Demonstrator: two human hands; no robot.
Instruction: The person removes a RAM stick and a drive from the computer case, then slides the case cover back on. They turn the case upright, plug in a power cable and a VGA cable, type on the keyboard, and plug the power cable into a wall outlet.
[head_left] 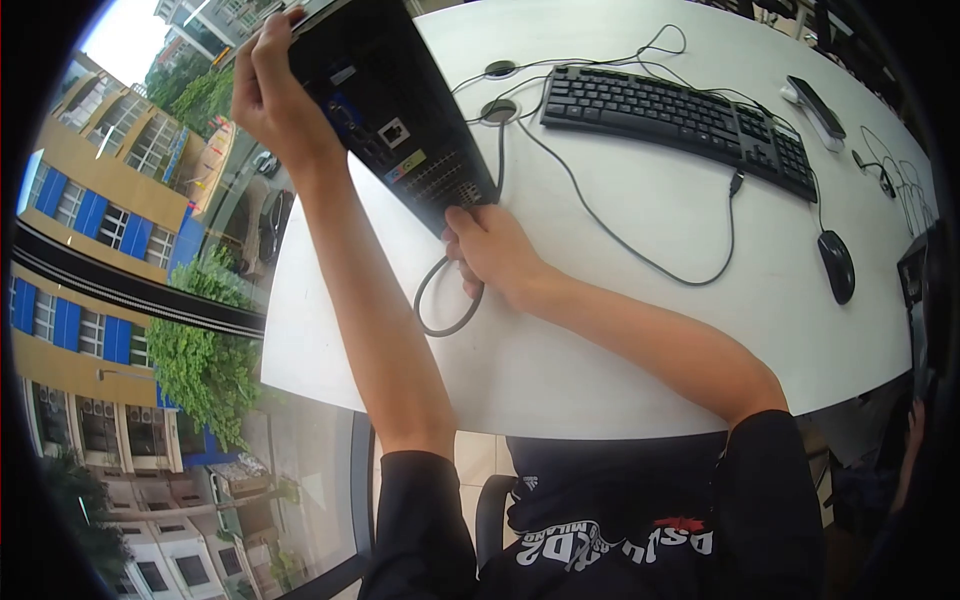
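We see the left hand [268, 105] with its fingers bent over the upper edge of the black computer tower [400, 105], so this hand holds it. The tower is between the two hands, and its back panel [372, 90] faces us. At the lower end of this panel is the right hand [492, 252]; its fingers are narrow together and hold the gray cable [440, 333], which makes a loop just below them. Whether the cable is plugged in, we cannot tell, because the fingers hide its end. Beyond the right hand and to its right, we find the keyboard [660, 115] on the white table [620, 345]; the mouse [837, 267] is farther right, well apart from both hands.
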